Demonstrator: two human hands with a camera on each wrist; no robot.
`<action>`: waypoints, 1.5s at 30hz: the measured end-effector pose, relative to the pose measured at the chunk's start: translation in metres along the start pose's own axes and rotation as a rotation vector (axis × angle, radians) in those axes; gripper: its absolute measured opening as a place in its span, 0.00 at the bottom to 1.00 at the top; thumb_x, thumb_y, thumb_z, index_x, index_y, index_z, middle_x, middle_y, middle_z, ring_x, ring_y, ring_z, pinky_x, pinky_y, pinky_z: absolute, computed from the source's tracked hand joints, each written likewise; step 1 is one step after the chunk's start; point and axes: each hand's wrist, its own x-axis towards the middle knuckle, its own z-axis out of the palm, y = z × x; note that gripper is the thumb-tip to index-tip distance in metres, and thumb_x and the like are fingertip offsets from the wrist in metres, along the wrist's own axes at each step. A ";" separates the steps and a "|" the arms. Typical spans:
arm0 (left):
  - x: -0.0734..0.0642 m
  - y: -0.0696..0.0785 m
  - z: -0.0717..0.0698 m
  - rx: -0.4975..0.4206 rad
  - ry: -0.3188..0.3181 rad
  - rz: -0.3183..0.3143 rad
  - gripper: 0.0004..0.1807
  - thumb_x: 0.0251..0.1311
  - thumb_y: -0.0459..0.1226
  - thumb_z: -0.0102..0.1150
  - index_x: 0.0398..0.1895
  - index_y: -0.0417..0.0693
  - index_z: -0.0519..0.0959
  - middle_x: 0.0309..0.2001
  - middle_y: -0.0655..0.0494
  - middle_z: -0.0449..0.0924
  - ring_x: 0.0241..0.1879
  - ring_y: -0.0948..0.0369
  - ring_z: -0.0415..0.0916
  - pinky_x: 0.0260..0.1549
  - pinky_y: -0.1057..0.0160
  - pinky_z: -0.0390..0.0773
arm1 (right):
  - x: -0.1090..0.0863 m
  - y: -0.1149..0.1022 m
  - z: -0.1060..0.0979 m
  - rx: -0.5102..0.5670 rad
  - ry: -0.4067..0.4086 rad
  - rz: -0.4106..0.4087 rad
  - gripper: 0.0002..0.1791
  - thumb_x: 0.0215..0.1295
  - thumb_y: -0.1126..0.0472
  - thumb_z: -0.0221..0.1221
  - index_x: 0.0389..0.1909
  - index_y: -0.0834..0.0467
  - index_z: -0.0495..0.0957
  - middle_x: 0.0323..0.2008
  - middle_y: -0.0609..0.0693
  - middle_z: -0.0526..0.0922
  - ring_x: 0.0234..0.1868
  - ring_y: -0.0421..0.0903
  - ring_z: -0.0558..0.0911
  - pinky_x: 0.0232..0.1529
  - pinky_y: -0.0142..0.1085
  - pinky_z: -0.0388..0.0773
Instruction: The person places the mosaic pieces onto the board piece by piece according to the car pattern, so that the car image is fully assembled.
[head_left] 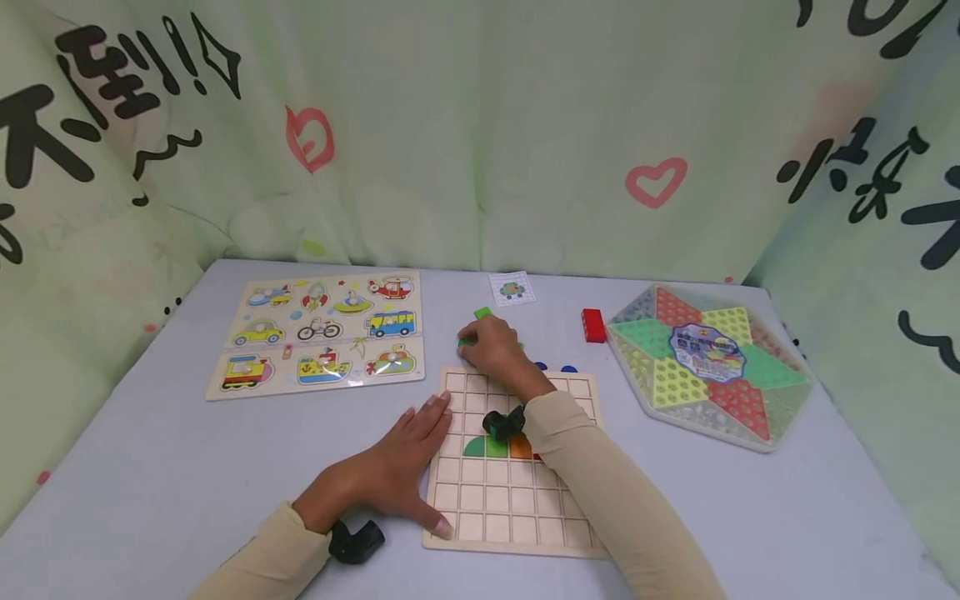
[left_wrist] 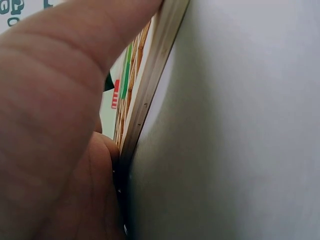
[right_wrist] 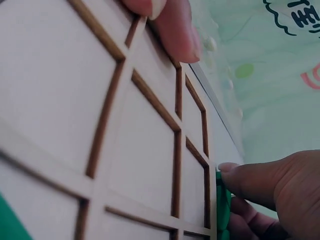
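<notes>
Two hands in play, and the right hand (head_left: 491, 346) reaches over the far edge of the grid board (head_left: 472, 498), thumb and fingers pinching a green piece (right_wrist: 223, 210) right beside that edge! Another green piece (head_left: 482, 312) lies just past the knuckles; two blue pieces (head_left: 569, 369) sit near the wrist. Across the way, the left hand (head_left: 393, 467), fingers straight, rests along the board's left edge, thumb at the near corner. A row of coloured pieces (head_left: 497, 447) sits mid-grid, partly hidden by the right sleeve (head_left: 622, 492). And the room: white tabletop (head_left: 150, 467) spreads left of that hand, the picture puzzle (head_left: 285, 333) sits near the board's far-left corner, and the red block (head_left: 593, 326) hugs the hexagonal box (head_left: 675, 383) on the right.
</notes>
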 end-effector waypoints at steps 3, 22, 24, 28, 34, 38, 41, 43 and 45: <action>0.000 -0.001 0.002 -0.003 0.000 0.001 0.74 0.35 0.71 0.68 0.77 0.40 0.42 0.78 0.50 0.26 0.75 0.54 0.26 0.70 0.48 0.34 | 0.000 -0.001 0.001 -0.006 -0.014 0.007 0.14 0.64 0.63 0.64 0.50 0.61 0.83 0.48 0.54 0.84 0.53 0.52 0.78 0.55 0.49 0.71; 0.001 -0.001 0.004 -0.016 -0.004 0.015 0.74 0.36 0.71 0.67 0.77 0.39 0.41 0.78 0.49 0.26 0.75 0.54 0.25 0.70 0.47 0.34 | -0.004 0.010 -0.002 0.109 0.054 -0.058 0.10 0.63 0.69 0.62 0.45 0.61 0.82 0.37 0.53 0.80 0.41 0.48 0.77 0.44 0.40 0.76; 0.002 -0.001 0.004 -0.013 -0.006 0.014 0.74 0.36 0.71 0.67 0.77 0.40 0.41 0.78 0.50 0.25 0.75 0.54 0.25 0.70 0.47 0.34 | -0.004 0.014 -0.005 0.129 0.061 -0.067 0.10 0.65 0.69 0.60 0.46 0.61 0.82 0.39 0.53 0.81 0.41 0.48 0.77 0.45 0.40 0.76; 0.001 0.001 0.003 -0.015 -0.008 0.001 0.75 0.35 0.70 0.68 0.77 0.40 0.40 0.78 0.51 0.25 0.75 0.55 0.24 0.70 0.48 0.33 | -0.007 0.019 -0.015 0.165 0.085 -0.075 0.11 0.67 0.68 0.58 0.48 0.61 0.83 0.45 0.54 0.80 0.44 0.47 0.77 0.47 0.40 0.76; 0.000 0.003 0.003 -0.019 -0.013 -0.022 0.75 0.34 0.70 0.69 0.78 0.43 0.39 0.78 0.53 0.24 0.75 0.56 0.24 0.70 0.50 0.32 | -0.013 0.024 -0.033 0.205 0.134 -0.090 0.14 0.67 0.67 0.59 0.53 0.60 0.81 0.46 0.54 0.81 0.44 0.49 0.77 0.46 0.39 0.78; 0.000 0.002 0.002 -0.012 -0.012 -0.024 0.75 0.34 0.70 0.69 0.78 0.42 0.39 0.78 0.53 0.24 0.75 0.56 0.24 0.70 0.49 0.32 | -0.018 0.030 -0.043 0.217 0.161 -0.092 0.15 0.67 0.66 0.59 0.54 0.60 0.80 0.46 0.54 0.81 0.45 0.50 0.78 0.47 0.39 0.78; 0.000 0.002 0.001 -0.010 -0.009 -0.014 0.75 0.34 0.70 0.69 0.78 0.42 0.40 0.78 0.52 0.24 0.75 0.56 0.24 0.70 0.49 0.32 | -0.024 0.035 -0.050 0.222 0.168 -0.081 0.13 0.67 0.65 0.60 0.51 0.60 0.80 0.44 0.54 0.81 0.44 0.51 0.77 0.45 0.40 0.78; 0.001 0.002 0.000 -0.011 -0.011 -0.012 0.75 0.34 0.70 0.68 0.78 0.42 0.39 0.78 0.52 0.24 0.75 0.56 0.23 0.70 0.49 0.32 | -0.028 0.038 -0.054 0.212 0.160 -0.071 0.12 0.67 0.65 0.60 0.49 0.60 0.81 0.44 0.54 0.81 0.43 0.51 0.76 0.44 0.40 0.78; 0.001 0.002 0.000 -0.012 -0.013 -0.012 0.75 0.34 0.70 0.68 0.78 0.42 0.39 0.78 0.52 0.24 0.75 0.56 0.23 0.70 0.49 0.32 | -0.032 0.040 -0.057 0.199 0.146 -0.061 0.11 0.67 0.64 0.60 0.49 0.60 0.82 0.45 0.53 0.81 0.42 0.50 0.76 0.44 0.40 0.77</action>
